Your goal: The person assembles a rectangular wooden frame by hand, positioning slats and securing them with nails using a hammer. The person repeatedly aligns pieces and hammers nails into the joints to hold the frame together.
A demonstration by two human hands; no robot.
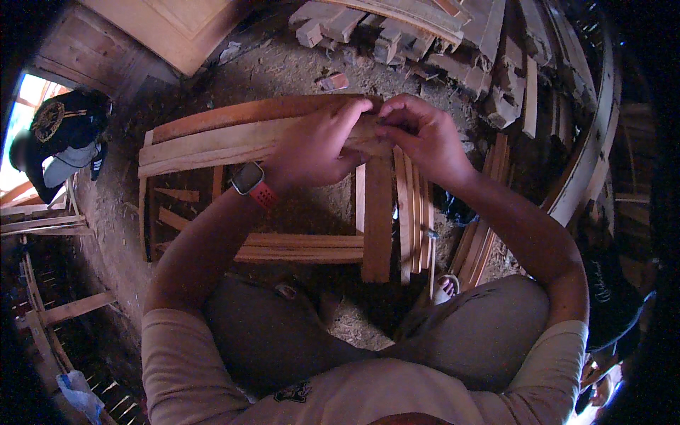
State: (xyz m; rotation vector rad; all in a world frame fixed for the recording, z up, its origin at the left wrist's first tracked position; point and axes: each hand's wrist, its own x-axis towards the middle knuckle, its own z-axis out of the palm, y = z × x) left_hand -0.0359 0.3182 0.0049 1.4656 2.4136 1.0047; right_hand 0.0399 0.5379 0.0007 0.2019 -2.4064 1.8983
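A long, pale wooden plank (pixel 212 145) lies crosswise before me, with a redder board (pixel 234 117) along its far edge. Over the plank's right part reaches my left hand (pixel 319 145), slightly blurred, its thumb and fingers closed about the wood. A watch with a red strap (pixel 251 185) is on that wrist. At the plank's right end my right hand (pixel 427 138) has thumb and forefinger pinched together; what sits between them is too small and dark to name. Under that end, an upright-looking wooden piece (pixel 377 219) runs toward my knees.
Stacked planks (pixel 301 248) lie under the frame, and several narrow strips (pixel 414 212) stand to its right. Rough beams (pixel 453 64) are piled at the far right. A person in dark clothing (pixel 67 134) bends at the far left. Wood shavings cover the floor (pixel 283 71).
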